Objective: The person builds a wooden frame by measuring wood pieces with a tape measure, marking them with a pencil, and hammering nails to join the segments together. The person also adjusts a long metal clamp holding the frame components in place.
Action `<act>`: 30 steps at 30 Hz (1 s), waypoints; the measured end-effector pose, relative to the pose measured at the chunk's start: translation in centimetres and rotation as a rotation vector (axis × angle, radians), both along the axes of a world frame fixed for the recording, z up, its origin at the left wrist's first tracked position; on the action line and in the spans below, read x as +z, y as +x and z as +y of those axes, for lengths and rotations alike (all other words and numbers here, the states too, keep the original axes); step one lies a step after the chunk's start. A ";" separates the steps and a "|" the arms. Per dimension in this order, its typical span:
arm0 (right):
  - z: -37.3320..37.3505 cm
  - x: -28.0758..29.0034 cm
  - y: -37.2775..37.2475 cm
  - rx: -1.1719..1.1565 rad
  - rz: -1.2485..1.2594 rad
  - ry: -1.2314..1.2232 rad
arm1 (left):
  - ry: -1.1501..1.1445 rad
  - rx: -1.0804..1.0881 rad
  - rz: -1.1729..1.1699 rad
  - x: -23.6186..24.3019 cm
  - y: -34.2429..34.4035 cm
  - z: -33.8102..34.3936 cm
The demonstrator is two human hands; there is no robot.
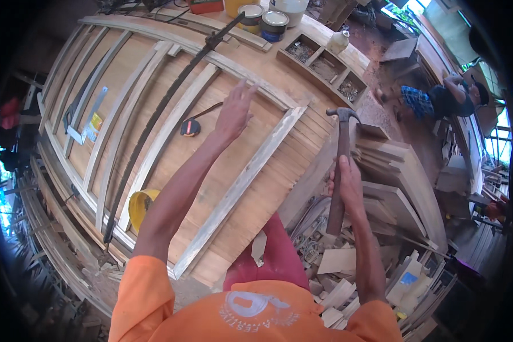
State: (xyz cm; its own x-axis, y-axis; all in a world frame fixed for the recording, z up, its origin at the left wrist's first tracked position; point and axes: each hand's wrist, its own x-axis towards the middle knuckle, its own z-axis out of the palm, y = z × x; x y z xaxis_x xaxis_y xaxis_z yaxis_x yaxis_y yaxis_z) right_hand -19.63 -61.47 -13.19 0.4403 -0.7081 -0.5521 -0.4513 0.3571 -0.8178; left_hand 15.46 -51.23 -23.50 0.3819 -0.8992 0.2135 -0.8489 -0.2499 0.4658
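Note:
My right hand (347, 185) is closed around the wooden handle of a claw hammer (343, 137), held upright beside the bench's right edge with its metal head at the top. My left hand (233, 114) is over the wooden frame panel (239, 137), its fingers stretched out and apart near the far rail. I see nothing held in it. Just left of that hand lies a tape measure (190, 127), its dark blade running toward the wrist. A long dark clamp bar (165, 114) lies diagonally across the frame. A pale strip of wood (239, 194) forms the frame's near side.
A divided wooden box of nails (325, 69), a white bottle (338, 41) and paint cans (274, 25) stand at the back. A metal square (91, 122) and a yellow bowl (142, 208) are on the left. Scrap wood (336, 262) fills the lower right. Another person (450, 100) is at far right.

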 end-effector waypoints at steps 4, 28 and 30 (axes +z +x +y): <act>-4.0 -1.4 0.7 0.022 -0.024 0.123 | -0.036 -0.073 -0.073 -3.3 0.6 -4.2; 0.5 -1.8 2.6 0.525 -0.006 -0.650 | -0.067 -0.080 -0.043 -3.0 2.5 -4.3; 0.9 -2.3 1.8 0.261 0.007 -0.320 | -0.074 -0.057 0.173 -2.2 -1.0 -1.8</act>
State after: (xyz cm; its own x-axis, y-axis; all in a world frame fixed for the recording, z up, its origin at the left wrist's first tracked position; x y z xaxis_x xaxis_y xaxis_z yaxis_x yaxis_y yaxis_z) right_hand -17.79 -60.61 -15.47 0.6249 -0.7094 -0.3261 -0.4993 -0.0421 -0.8654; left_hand 14.50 -53.05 -25.67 0.3678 -0.9047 0.2151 -0.7662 -0.1637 0.6214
